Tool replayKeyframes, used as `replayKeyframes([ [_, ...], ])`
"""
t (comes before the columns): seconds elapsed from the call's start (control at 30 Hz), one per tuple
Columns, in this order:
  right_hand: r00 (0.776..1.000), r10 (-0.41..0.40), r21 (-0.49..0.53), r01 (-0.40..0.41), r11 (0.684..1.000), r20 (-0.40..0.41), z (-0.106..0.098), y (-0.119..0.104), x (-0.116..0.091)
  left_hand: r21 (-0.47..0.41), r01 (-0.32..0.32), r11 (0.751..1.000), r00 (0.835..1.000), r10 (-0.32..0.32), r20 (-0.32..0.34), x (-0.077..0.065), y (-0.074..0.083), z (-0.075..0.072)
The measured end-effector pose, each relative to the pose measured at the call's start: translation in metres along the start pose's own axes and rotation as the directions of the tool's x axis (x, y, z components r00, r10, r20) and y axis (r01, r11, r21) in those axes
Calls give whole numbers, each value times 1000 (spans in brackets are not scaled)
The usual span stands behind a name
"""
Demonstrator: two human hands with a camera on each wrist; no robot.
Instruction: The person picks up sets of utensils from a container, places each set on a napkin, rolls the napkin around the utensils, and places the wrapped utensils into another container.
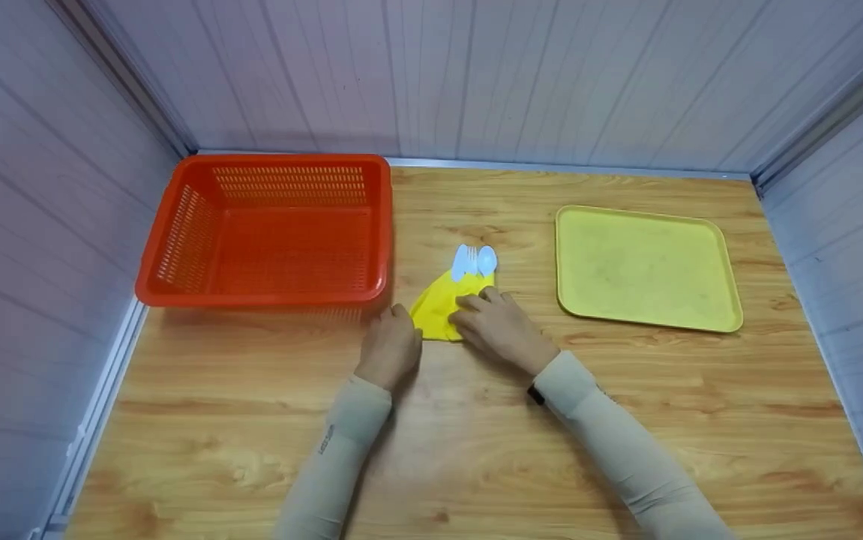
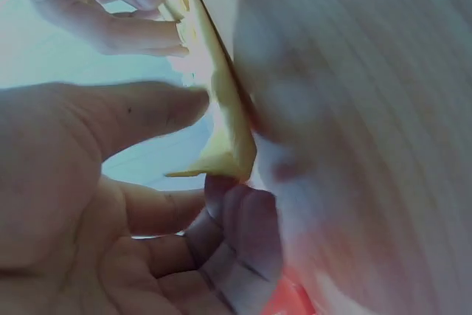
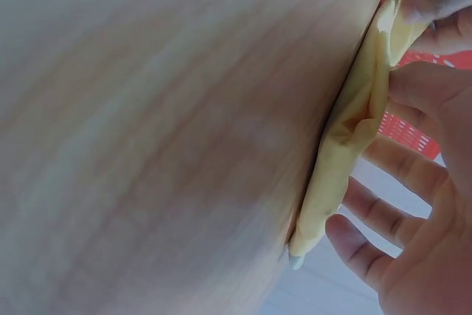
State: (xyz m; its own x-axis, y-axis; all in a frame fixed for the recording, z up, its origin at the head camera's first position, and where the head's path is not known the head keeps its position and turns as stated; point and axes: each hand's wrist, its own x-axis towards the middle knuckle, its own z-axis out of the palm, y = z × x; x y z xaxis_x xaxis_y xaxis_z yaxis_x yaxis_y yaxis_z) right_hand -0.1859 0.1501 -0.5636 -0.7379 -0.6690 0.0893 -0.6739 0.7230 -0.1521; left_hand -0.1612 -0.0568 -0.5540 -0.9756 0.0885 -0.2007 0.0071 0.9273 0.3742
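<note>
A folded yellow cloth napkin (image 1: 435,309) lies on the table between both hands. Out of its far end stick the heads of a pale knife (image 1: 459,262), a fork (image 1: 472,260) and a spoon (image 1: 486,260), side by side; their handles are hidden in the cloth. My left hand (image 1: 390,346) pinches the napkin's left corner, thumb on one side and fingers on the other, as the left wrist view shows. Across the right part of the cloth, my right hand (image 1: 502,330) rests with spread fingers (image 3: 376,208) touching it.
A red plastic basket (image 1: 262,301) with slotted walls stands at the back left, near my left hand. On the right lies a yellow rectangular tray (image 1: 648,270). Pale panel walls (image 1: 431,82) enclose the wooden table (image 1: 468,450) at the back and sides.
</note>
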Motion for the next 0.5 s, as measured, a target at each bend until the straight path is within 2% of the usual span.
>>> replayKeyframes([
  [0.1, 1000, 4, 13, -4, 1000, 7, -1, 0, 0, 7, 10, 1000, 1000, -10, 8, 0, -1, -1],
  [0.23, 1000, 3, 6, -3, 1000, 18, -2, 1, 1, -9, -27, 1000, 999, 27, -24, -1, -2, -5],
  [0.37, 1000, -4, -4, 4, 1000, 21, -1, 1, 1, -157, -60, 986, 998, 54, -39, -2, -1, -9],
  [0.43, 1000, 0, -10, 1, 1000, 30, -1, 1, 2, -282, -55, 958, 998, 51, -22, -2, 1, -9],
  [0.5, 999, 12, -13, -12, 1000, 46, -2, 2, 2, -404, -34, 914, 999, 42, 13, -2, 2, -9],
])
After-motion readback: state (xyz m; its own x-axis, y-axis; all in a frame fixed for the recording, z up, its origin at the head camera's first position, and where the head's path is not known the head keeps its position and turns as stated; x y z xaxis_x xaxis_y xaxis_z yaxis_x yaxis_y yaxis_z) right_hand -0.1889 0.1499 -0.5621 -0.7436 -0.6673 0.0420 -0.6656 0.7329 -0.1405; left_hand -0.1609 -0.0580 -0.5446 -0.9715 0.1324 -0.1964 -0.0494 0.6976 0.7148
